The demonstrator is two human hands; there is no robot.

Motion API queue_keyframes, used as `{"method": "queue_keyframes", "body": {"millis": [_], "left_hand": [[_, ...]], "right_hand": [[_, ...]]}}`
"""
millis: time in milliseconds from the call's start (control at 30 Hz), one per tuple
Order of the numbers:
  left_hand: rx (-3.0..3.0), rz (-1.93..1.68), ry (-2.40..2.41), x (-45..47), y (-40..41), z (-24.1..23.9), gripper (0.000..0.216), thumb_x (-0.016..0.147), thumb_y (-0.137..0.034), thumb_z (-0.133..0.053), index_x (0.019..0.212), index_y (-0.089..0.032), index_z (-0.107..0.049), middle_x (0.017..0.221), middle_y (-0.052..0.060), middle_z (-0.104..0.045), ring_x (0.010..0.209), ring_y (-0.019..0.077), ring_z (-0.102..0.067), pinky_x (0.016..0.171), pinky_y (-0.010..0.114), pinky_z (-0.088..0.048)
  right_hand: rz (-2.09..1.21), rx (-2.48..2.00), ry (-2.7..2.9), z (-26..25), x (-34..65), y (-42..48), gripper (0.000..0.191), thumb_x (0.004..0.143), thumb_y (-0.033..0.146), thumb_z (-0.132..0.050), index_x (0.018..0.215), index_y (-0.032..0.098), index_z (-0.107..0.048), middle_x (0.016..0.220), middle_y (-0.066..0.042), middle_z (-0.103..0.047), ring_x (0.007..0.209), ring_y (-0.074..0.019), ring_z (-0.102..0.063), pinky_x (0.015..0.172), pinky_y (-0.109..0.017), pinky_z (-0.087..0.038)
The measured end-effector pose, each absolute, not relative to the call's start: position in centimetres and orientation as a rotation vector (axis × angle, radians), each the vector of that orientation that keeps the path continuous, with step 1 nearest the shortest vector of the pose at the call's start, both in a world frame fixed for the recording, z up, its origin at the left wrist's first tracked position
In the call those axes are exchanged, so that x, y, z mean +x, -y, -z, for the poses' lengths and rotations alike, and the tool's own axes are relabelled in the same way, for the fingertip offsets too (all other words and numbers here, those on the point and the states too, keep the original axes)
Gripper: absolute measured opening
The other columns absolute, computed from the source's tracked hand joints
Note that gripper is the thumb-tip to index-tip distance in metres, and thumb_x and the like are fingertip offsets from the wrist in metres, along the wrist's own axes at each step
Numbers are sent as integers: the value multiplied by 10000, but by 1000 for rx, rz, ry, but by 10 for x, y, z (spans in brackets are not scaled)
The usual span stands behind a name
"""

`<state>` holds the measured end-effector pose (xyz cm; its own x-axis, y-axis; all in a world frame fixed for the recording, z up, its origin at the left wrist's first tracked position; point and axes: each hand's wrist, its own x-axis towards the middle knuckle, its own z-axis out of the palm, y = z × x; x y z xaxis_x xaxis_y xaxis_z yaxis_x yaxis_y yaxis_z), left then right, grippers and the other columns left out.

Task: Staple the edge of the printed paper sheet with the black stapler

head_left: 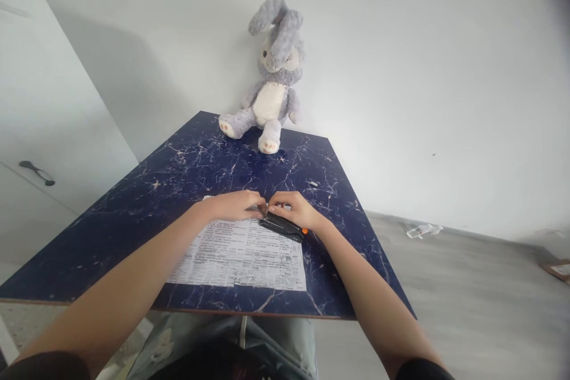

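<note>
A pale wall [401, 71] stands behind a dark blue table [231, 172], which has thin white veins like marble. Near the middle of this table, your two hands meet at one end of a black stapler [282, 227].

The fingers of your left hand [240, 205] are bent, with the tips close together at this end. Your right hand [300, 209] curves over the same end, its thumb and fingers bent toward the left fingertips. The two hands are almost touching. Something small may be between the tips, but I cannot tell if either hand is pinching it.

The stapler lies slantwise, with an orange part [304, 231] at its right end. Under it is a printed paper [240, 255], spread toward your side of the table; your left forearm passes over its left part. The print is too small to read.

Farther away, a small white piece [314, 184] lies on the table. At the far edge sits a grey plush rabbit [271, 101], upright, with its feet toward you and one ear folded over its face.

At the left is a white cabinet [48, 101] with a dark handle [27, 165]. At the right, on the grey floor [467, 285], a clear plastic thing [423, 230] lies near the wall.
</note>
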<state>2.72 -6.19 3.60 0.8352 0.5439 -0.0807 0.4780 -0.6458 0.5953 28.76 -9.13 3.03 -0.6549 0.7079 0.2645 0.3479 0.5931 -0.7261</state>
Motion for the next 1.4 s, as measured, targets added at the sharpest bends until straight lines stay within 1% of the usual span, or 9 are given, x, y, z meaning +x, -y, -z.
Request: {"method": "queue_keyframes", "body": {"millis": [267,467,667,867,933,1067,1167,1267,1400], "left_hand": [[2427,-180,-738,28,61,-34,238,986,-399,-690,1151,-250,-776,1138,82,-735,1067,257,-684,883,330,-472],[2464,-227,-719,24,58,-33,195,941,-354,-770,1109,-269,-822,1107,66,-790,1068,259,-701,948,355,-473],[2478,-286,-627,27,58,-34,156,964,-355,-747,1052,-276,-850,1058,59,-818,1069,249,-707,1020,375,-454],[2418,-381,-642,33,61,-34,72,932,-289,-774,931,-285,-846,956,34,-814,999,240,-704,961,359,-466],[2367,-435,-693,33,62,-34,82,944,-287,-754,959,-272,-834,969,40,-802,982,235,-706,935,359,-480],[2181,-570,-815,34,57,-30,237,1054,-333,-590,1205,-243,-749,981,48,-784,857,190,-719,818,333,-534],[2021,-660,-904,36,49,-24,281,1072,-366,-544,1178,-197,-742,964,73,-783,785,175,-715,741,318,-560],[1948,-684,-962,35,46,-26,272,1010,-375,-657,1120,-160,-781,921,97,-794,754,186,-714,723,332,-573],[1969,-603,-934,29,54,-42,338,890,-365,-818,1180,-191,-822,956,97,-826,857,238,-763,800,365,-597]], "right_hand": [[-867,-853,2295,-30,288,91,438,1056,594,-599,981,201,-777,973,-65,-765,855,-190,-682,791,-317,-527],[-853,-864,2297,-29,288,91,436,1057,584,-603,966,196,-782,963,-66,-767,843,-188,-678,772,-313,-520],[-864,-869,2310,-28,288,90,453,1053,602,-599,971,198,-787,952,-61,-764,847,-188,-677,779,-310,-520],[-858,-861,2320,-31,288,90,458,1060,599,-584,963,197,-782,953,-57,-759,845,-184,-676,779,-305,-514],[-867,-857,2310,-31,288,91,450,1059,592,-591,959,194,-779,947,-54,-754,841,-184,-670,781,-307,-510],[-884,-864,2285,-30,288,91,431,1052,582,-606,955,196,-773,942,-51,-753,836,-185,-659,782,-311,-508],[-882,-865,2286,-29,288,91,423,1052,577,-604,956,202,-773,952,-53,-756,835,-185,-662,785,-313,-511],[-876,-854,2287,-30,289,91,426,1053,574,-600,951,200,-775,951,-56,-754,833,-188,-666,783,-317,-512],[-873,-856,2288,-31,290,90,443,1052,583,-598,936,193,-773,947,-59,-759,826,-187,-666,774,-318,-509]]}}
